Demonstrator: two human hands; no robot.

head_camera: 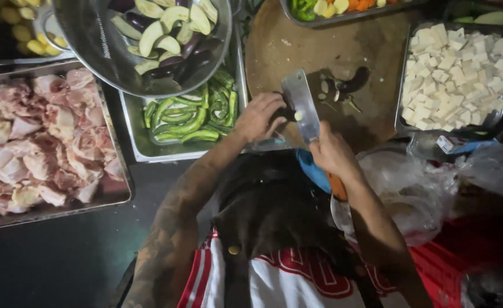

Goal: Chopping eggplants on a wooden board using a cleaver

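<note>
Eggplant (288, 115) pinned by left hand (258, 118), right hand (331, 151) gripping cleaver (300, 102).

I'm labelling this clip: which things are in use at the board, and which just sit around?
In use: left hand, right hand, cleaver, eggplant, chopping board.
Sitting around: tofu tray, green peppers, raw chicken, eggplant bowl.

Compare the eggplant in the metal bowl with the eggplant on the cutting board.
The eggplant in the metal bowl is a heap of many long wedges, pale flesh showing; the eggplant on the cutting board is one dark curved piece with a few small trimmings beside it. The bowl pieces sit untouched, while at the board the left hand steadies another dark piece under the cleaver held by the right hand. Both have dark purple skin.
</note>
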